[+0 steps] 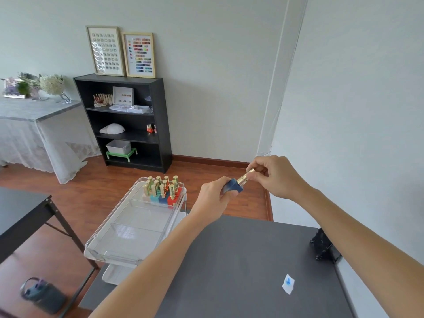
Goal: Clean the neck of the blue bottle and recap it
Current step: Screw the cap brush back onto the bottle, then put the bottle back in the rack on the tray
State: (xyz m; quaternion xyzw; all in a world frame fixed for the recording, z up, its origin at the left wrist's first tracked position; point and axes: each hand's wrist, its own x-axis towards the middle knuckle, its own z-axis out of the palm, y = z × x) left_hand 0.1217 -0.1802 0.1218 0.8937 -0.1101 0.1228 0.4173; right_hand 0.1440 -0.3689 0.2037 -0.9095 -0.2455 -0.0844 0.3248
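Both hands were raised above the far edge of the grey table (241, 260), arms reaching in from the near side. Left hand (214, 198) was closed around the blue bottle (232, 185), whose lower body was hidden inside the fist, so only its upper shoulder showed. Right hand (275, 176) pinched the gold cap (246, 175) between thumb and fingertips; the cap sat at the bottle's neck, tilted up to the right. Whether it was fully seated or partly unscrewed could not be made out, since the fingers covered its far end and the neck itself was out of sight.

Largest in the room, the black shelf unit (128, 120) stood against the far wall with two framed colour charts (121, 52) leaning on top. To its left a lace-covered table (34, 125) was cut off by the picture's edge. Left of the grey table stood a clear tray (110, 239) with dividers, and in its far compartment a cluster of gold-capped polish bottles (163, 190) stood upright. A black clamp-like object (322, 245) sat at the table's right edge, partly behind the right forearm. Near the person on the table lay a small white wipe (288, 283) marked with a blue smear. On the floor at the near left, a dark bag-like item (43, 294) was too blurred to identify.
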